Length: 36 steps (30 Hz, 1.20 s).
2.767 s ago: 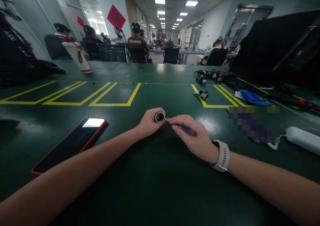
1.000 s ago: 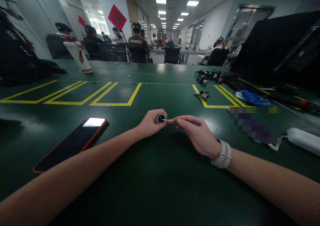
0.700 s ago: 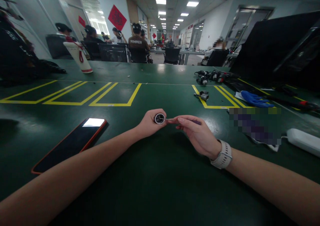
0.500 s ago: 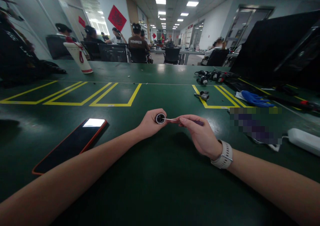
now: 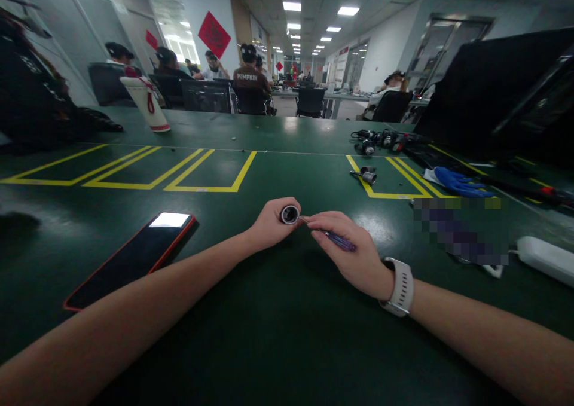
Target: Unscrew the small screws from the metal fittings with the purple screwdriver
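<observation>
My left hand is closed around a small dark cylindrical part with a silver rim, its open end facing me. My right hand pinches a thin screwdriver with a purple handle; its metal tip reaches the rim of the cylinder. Both hands rest low over the green table, close together at the middle. A white watch sits on my right wrist.
A phone in a red case lies to the left. A paper cup stands far left. Small metal parts, a cluster of dark parts, a blue glove and a white power strip lie to the right. Seated people are beyond the table.
My right hand has drawn closer to the cylinder and turned, so the purple handle points back and down toward me instead of sideways. The left hand has kept its grip.
</observation>
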Each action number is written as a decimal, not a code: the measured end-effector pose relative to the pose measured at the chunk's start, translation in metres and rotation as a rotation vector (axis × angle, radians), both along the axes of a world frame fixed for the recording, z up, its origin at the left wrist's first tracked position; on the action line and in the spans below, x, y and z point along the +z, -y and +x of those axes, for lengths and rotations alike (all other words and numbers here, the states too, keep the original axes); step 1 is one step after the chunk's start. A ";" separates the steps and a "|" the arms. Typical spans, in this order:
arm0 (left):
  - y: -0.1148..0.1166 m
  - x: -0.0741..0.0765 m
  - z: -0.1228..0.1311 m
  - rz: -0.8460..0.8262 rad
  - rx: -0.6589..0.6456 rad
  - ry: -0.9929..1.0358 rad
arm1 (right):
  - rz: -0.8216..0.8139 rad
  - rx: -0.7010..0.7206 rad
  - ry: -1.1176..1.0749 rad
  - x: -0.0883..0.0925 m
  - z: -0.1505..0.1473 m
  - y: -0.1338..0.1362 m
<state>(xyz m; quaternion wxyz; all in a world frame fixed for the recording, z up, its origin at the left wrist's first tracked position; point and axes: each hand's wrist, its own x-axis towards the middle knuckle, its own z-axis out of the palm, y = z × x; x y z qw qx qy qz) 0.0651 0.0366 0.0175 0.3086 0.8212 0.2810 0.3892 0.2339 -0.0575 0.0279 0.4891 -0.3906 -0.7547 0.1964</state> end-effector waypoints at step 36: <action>0.000 -0.003 0.001 -0.025 0.052 0.061 | 0.086 -0.021 0.056 0.002 -0.002 0.002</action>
